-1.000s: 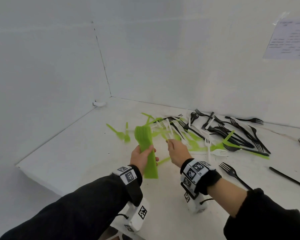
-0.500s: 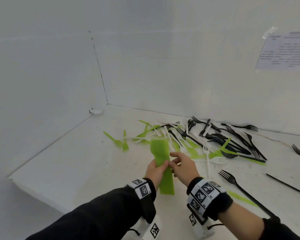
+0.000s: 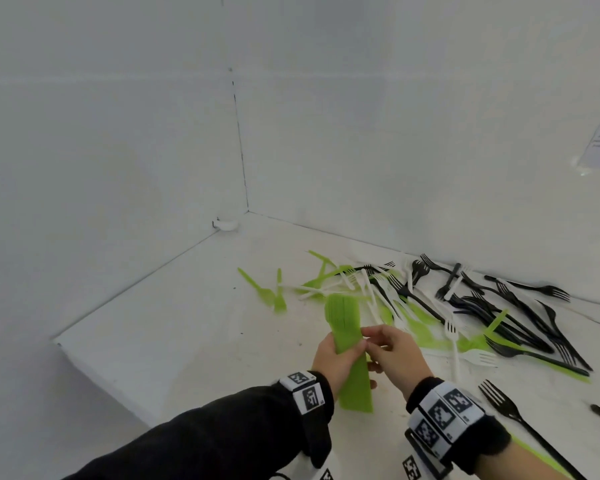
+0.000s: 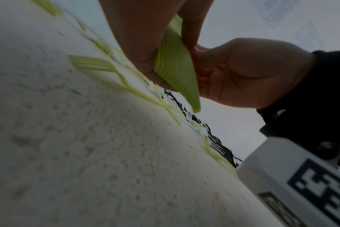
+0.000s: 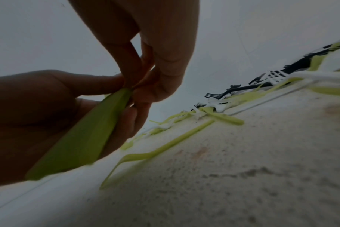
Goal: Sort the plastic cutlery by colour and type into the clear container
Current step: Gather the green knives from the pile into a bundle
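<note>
My left hand grips a thick stack of green plastic cutlery, held upright just above the white table. My right hand is against the stack's right edge, and its fingertips pinch the stack. From the left wrist, the stack shows its layered edges under my thumb. The right wrist view shows the stack in my left palm. No clear container is in view.
A loose pile lies behind and to the right: black forks, white forks and green pieces. One black fork lies by my right wrist. White walls close off the back and left. The table's left edge is near.
My right hand left the pile and came to the green stack, where it now pinches it. Both hands with the stack have drawn nearer to me.
</note>
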The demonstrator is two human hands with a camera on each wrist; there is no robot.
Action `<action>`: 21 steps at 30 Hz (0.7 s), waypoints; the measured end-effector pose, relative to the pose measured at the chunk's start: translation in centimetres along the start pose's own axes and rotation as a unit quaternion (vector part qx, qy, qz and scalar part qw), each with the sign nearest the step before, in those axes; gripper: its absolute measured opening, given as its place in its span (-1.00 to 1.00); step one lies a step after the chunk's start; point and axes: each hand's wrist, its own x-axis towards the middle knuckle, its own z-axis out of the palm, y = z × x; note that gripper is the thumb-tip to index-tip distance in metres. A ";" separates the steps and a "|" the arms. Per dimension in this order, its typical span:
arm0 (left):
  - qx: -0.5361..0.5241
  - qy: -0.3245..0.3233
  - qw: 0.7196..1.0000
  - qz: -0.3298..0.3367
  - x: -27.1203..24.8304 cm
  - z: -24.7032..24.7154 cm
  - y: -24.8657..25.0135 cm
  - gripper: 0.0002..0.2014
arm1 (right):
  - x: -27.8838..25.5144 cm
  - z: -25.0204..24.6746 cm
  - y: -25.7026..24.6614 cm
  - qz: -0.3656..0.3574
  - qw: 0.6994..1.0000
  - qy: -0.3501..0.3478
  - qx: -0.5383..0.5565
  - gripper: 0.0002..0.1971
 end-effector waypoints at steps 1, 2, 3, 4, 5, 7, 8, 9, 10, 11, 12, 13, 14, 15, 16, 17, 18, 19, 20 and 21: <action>-0.006 0.005 1.000 0.002 0.0 0.0 0.2 -0.75 | 0.2 0.3 -0.2 0.000 1.000 0.008 -0.005 -0.84; -0.008 0.012 1.000 0.002 0.0 -0.1 0.4 -0.74 | 0.5 0.5 -0.3 0.004 1.000 0.012 -0.012 -0.82; -0.008 0.018 1.000 0.001 0.0 -0.2 0.5 -0.74 | 0.9 0.7 -0.5 0.012 1.000 0.009 -0.026 -0.80; -0.007 0.022 1.000 -0.001 0.0 -0.3 0.6 -0.76 | 1.5 0.8 -0.6 0.022 0.999 -0.003 -0.047 -0.78; -0.006 0.024 1.000 -0.003 0.0 -0.4 0.7 -0.79 | 2.1 0.9 -0.9 0.031 0.997 -0.019 -0.072 -0.77; -0.001 0.029 1.000 -0.007 0.1 -0.9 0.8 -0.85 | 3.6 1.1 -1.6 0.043 0.990 -0.061 -0.118 -0.74; 0.001 0.034 0.999 -0.009 0.3 -1.2 0.9 -0.87 | 4.5 1.2 -2.1 0.039 0.985 -0.081 -0.144 -0.74; 0.004 0.038 0.999 -0.010 0.5 -1.4 1.0 -0.88 | 5.5 1.2 -2.4 0.029 0.980 -0.089 -0.177 -0.75; 0.005 0.041 0.999 -0.010 0.8 -1.7 1.1 -0.89 | 6.7 1.2 -2.5 0.013 0.972 -0.078 -0.220 -0.77; 0.005 0.042 0.999 -0.008 1.0 -1.9 1.3 -0.90 | 8.1 1.1 -2.5 -0.005 0.963 -0.051 -0.265 -0.77; 0.003 0.043 0.999 -0.006 1.3 -2.1 1.6 -0.90 | 9.8 0.9 -2.3 -0.017 0.951 -0.026 -0.308 -0.70; 0.000 0.044 0.999 -0.004 1.6 -2.3 1.8 -0.89 | 11.2 0.6 -2.1 -0.015 0.935 -0.012 -0.355 -0.59; -0.003 0.045 0.999 -0.002 1.9 -2.5 1.9 -0.89 | 12.2 0.3 -2.2 0.006 0.912 -0.019 -0.411 -0.48; -0.006 0.046 0.999 -0.001 2.2 -2.6 2.0 -0.89 | 13.2 0.2 -1.9 0.031 0.885 -0.042 -0.462 -0.40; -0.005 0.045 0.999 -0.003 2.4 -2.7 2.0 -0.89 | 13.9 0.1 -1.8 0.052 0.861 -0.077 -0.500 -0.35; -0.003 0.043 0.999 -0.005 2.7 -2.8 2.0 -0.89 | 14.5 0.3 -1.5 0.058 0.839 -0.114 -0.528 -0.35; 0.000 0.039 0.999 -0.009 2.8 -2.9 1.9 -0.89 | 14.9 0.7 -1.2 0.053 0.820 -0.147 -0.551 -0.36; 0.003 0.036 0.999 -0.014 3.0 -2.9 1.9 -0.89 | 15.1 1.3 -1.0 0.039 0.807 -0.167 -0.565 -0.39; 0.005 0.033 0.999 -0.021 3.1 -2.9 1.8 -0.88 | 15.1 1.9 -0.7 0.021 0.796 -0.186 -0.576 -0.41; 0.007 0.033 0.999 -0.027 3.3 -2.8 1.7 -0.88 | 15.2 2.4 -0.4 -0.002 0.793 -0.204 -0.574 -0.42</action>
